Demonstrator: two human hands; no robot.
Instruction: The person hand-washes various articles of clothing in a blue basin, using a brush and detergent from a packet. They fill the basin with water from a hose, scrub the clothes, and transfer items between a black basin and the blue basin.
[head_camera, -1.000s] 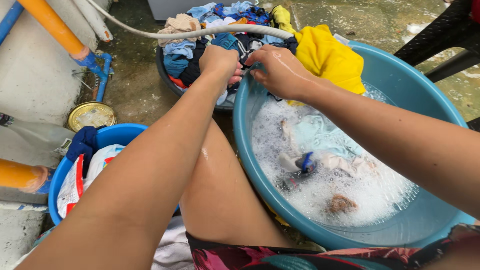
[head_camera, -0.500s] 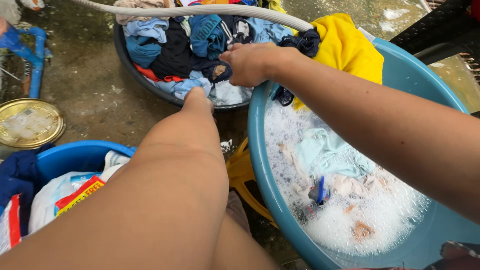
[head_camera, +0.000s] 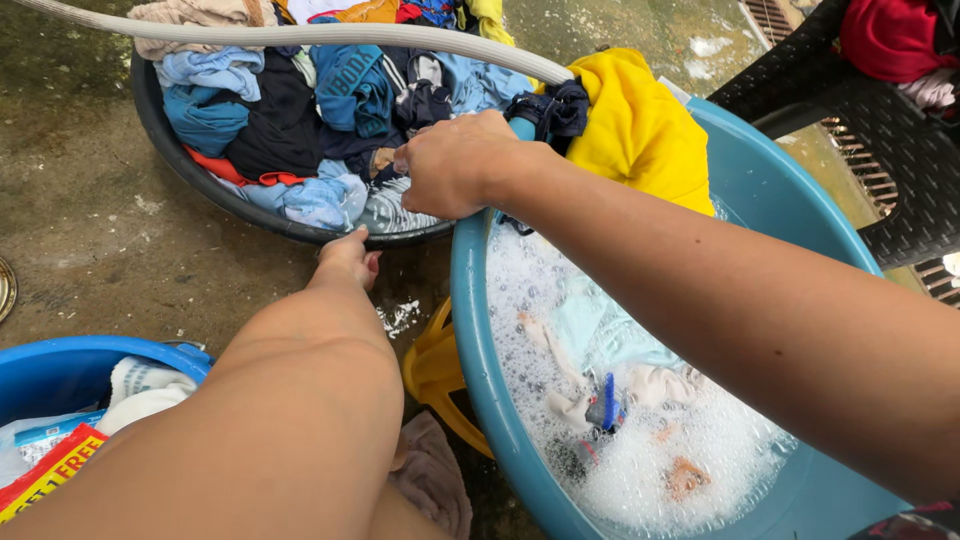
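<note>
Washing barely begun: dark basin (head_camera: 200, 185) heaped with unwashed clothes, few soaking in teal tub (head_camera: 780, 200). Right hand (head_camera: 450, 165) fingers clenched on garment; left hand (head_camera: 345, 258) fingers gripping basin rim.

The large wash basin (head_camera: 800, 200) at the right of the frame is teal; the water in it carries white foam (head_camera: 720, 440). A yellow garment (head_camera: 640, 130) hangs over its upper rim, with a dark navy cloth (head_camera: 560, 108) beside it. In the foam lie a pale aqua garment (head_camera: 590, 325) and a small blue item (head_camera: 607, 405). The round basin (head_camera: 170, 150) at upper left is black; its clothes pile (head_camera: 300, 100) is light blue, navy, black, beige and red-orange. The hose (head_camera: 300, 35) across the top is grey-white. The tub (head_camera: 60, 370) at lower left is bright blue. The chair (head_camera: 900, 170) at upper right is black, bearing red fabric (head_camera: 890, 40). The floor (head_camera: 90, 230) is mottled grey-brown.
</note>
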